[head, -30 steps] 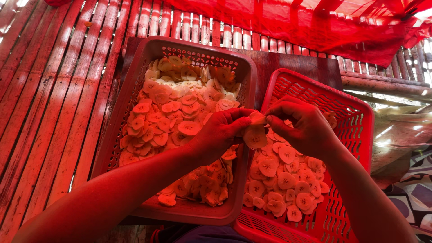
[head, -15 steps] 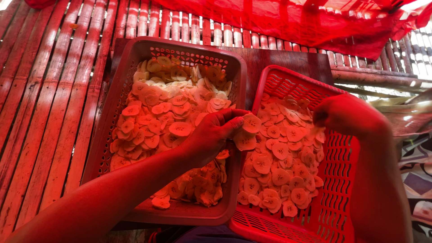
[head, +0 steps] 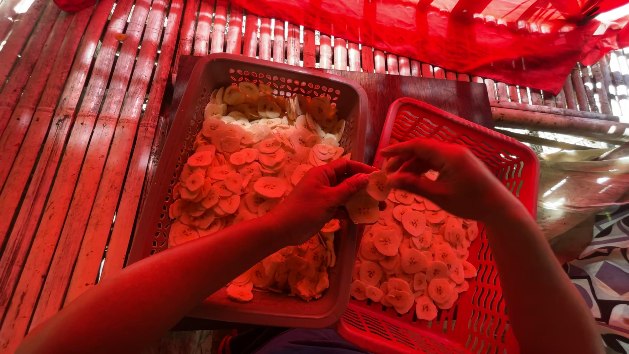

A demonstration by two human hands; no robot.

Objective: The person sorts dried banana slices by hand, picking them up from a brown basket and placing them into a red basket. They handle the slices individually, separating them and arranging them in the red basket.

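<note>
My left hand [head: 324,196] holds a small stack of thin round fruit slices [head: 367,196] over the gap between two baskets. My right hand [head: 445,177] meets it, fingertips pinching the top slice of that stack. The left basket [head: 196,105] is heaped with pale round slices [head: 255,164]. In the red mesh basket [head: 504,157] on the right, slices [head: 406,255] lie spread in a flatter layer under my right hand.
Both baskets rest on a dark wooden board [head: 419,92] over a slatted bamboo floor [head: 72,151]. A red cloth [head: 432,33] hangs across the back. Patterned fabric [head: 603,275] lies at the right edge.
My right hand went out to the right over the red basket and has come back to the stack in my left hand. My left hand stayed nearly in place.
</note>
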